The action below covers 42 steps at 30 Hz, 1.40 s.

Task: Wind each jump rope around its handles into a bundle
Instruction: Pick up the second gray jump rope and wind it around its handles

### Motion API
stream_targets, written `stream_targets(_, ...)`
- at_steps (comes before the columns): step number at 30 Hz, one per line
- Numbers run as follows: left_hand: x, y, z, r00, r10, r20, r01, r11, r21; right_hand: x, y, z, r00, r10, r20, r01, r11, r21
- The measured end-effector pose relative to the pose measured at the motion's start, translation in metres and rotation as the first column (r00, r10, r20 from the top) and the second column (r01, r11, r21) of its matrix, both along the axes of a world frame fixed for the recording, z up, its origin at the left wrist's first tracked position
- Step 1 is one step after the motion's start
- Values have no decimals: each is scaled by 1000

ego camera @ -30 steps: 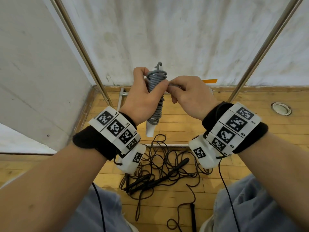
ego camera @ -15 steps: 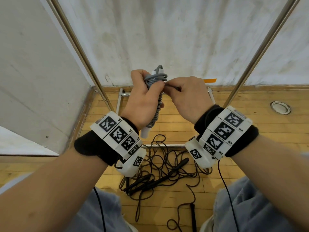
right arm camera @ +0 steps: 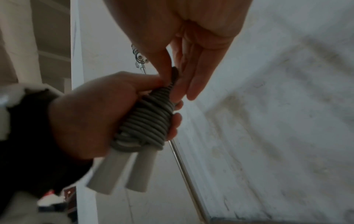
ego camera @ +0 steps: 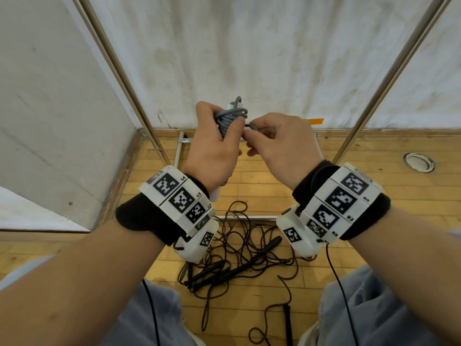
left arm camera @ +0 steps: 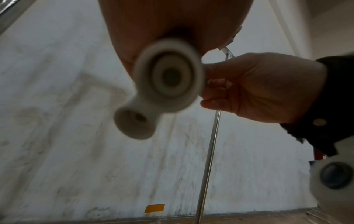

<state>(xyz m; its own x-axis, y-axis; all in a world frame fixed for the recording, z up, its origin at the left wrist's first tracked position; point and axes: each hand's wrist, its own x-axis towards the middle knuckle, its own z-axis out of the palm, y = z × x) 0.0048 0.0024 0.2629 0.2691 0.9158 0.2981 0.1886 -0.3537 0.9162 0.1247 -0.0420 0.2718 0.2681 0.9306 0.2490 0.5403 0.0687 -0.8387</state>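
Fingers of left hand (ego camera: pixel 214 148) wrapped around grey jump rope bundle (right arm camera: pixel 147 121), held upright at chest height | right hand (ego camera: pixel 282 143) thumb and forefinger pinching the rope's loose end beside the coils | two pale handles (right arm camera: pixel 122 169) protrude below | tangled black jump ropes (ego camera: pixel 239 255) on wooden floor (ego camera: pixel 374 196).

A wooden floor (ego camera: pixel 324 191) carries a tangle of black jump ropes (ego camera: pixel 239 250) in the near middle, handles among the loops.
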Motion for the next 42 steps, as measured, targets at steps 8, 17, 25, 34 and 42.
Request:
stream_targets(8, -7, -4, 2, 974, -180, -136, 169, 981, -90, 4, -1, 2, 982, 51, -183, -55, 998, -14)
stream_targets(17, -10, 2, 5, 975, -207, -77, 195, 971, -141, 15, 0, 8, 986, 99, -136, -96, 995, 32)
stream_targets(25, -13, 2, 8, 949, -305, -75, 283, 933, -221, 23, 1, 11, 967, 239, -90, -239, 971, 5)
stream_targets(34, -15, 1, 10, 930, -368, 18, 353, 876, -328, 24, 1, 11, 961, 273, 41, -273, 962, 19)
stream_targets(42, -16, 4, 9, 913, -408, -13, 383, 868, -315, 27, 1, 10, 964, 212, 158, -218, 976, 20)
